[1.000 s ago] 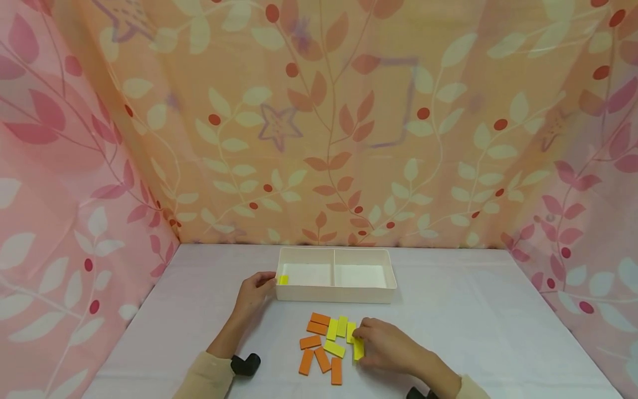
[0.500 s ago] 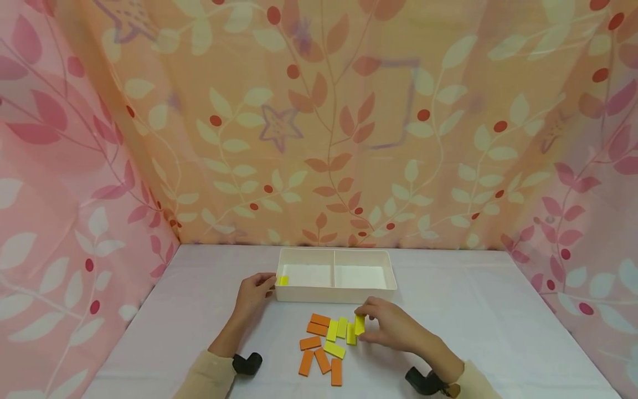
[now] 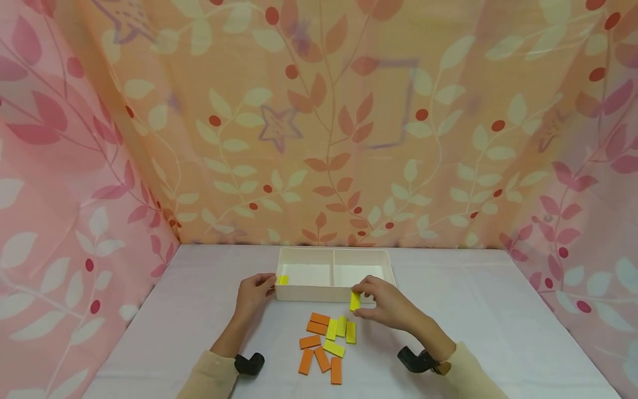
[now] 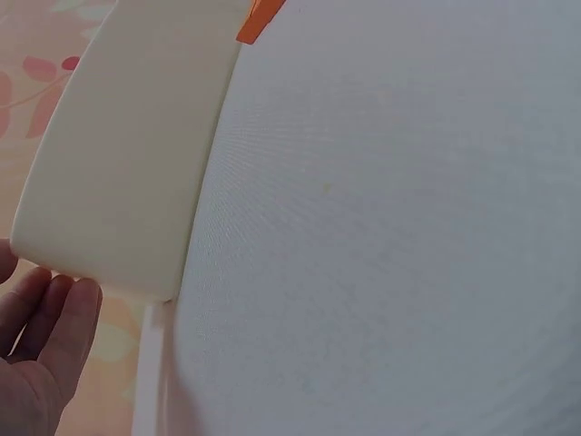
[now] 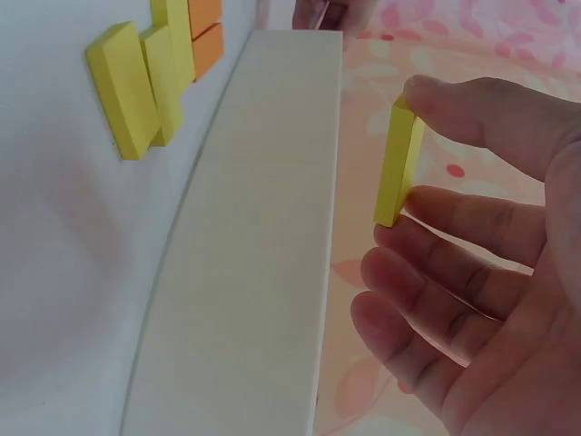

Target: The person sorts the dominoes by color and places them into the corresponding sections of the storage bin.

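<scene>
Block (image 3: 355, 301), yellow, 1 piece: in the right hand (image 3: 386, 305). Over the last second it has gone from the right edge of the loose pieces to the front wall of the box (image 3: 314, 293), seen against the right half of that wall. Judged mid-carry: clear of the group, not yet inside the box.

Right hand: pinching. Thumb (image 5: 449, 109) at 1 end of the piece, index and middle fingertips at the other, parted by its length. Remaining 2 fingers loosely bent, touching nothing.

Left hand (image 3: 253, 293): unmoved at the left end of the box. Fingers (image 4: 74, 327) nearly straight, grouped, tips touching the outer end wall; thumb only partly in view.

Box: cream, 1 divider (image 3: 333, 269), 2 compartments. Left compartment: 1 yellow piece (image 3: 283, 280) visible at its near-left corner. Right compartment: partly hidden by the right hand.

Loose on the white cloth (image 3: 448, 288), in front of the box: 4 yellow pieces (image 3: 334, 348), 6 orange pieces (image 3: 336, 371), lying close, some touching.
</scene>
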Demonstrator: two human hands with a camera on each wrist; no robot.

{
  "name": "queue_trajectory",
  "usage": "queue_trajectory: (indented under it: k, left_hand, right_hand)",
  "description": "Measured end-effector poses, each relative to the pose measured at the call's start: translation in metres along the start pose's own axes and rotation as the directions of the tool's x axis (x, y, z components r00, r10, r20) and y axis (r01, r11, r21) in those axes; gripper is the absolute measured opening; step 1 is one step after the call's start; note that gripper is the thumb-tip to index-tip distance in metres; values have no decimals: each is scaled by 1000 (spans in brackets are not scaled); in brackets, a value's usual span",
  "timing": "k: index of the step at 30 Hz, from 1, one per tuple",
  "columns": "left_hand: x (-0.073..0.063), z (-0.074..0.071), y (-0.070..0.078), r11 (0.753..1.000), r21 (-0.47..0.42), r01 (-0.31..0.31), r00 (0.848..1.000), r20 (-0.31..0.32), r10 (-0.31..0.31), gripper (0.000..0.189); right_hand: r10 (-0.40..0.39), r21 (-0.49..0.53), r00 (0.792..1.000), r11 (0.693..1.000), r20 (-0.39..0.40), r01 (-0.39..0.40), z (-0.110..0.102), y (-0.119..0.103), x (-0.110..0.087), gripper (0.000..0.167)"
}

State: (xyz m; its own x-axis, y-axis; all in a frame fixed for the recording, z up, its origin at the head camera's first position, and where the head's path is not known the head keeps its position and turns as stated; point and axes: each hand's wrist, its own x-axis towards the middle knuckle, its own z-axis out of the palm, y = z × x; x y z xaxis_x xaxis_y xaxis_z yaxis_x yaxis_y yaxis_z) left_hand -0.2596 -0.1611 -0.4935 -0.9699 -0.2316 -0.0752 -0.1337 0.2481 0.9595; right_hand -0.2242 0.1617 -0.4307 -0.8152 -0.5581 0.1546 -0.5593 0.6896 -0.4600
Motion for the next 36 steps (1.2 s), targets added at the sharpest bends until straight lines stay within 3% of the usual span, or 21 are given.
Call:
queue_trajectory:
  k: [8, 19, 36]
  left_hand:
    - [-2, 2, 0, 999, -44, -24, 1000, -1, 24, 28]
    - [-3, 0, 1, 1000, -15, -16, 1000, 4, 16, 28]
    - [-2, -3, 1, 1000, 25, -16, 1000, 15, 16, 27]
  right_hand:
    - [-28, -12, 1000, 1000, -2, 28, -4, -1, 13, 38]
    - [-86, -10, 994, 996, -69, 86, -5, -1, 33, 39]
    - [-64, -17, 998, 998, -29, 64, -3, -6, 74, 39]
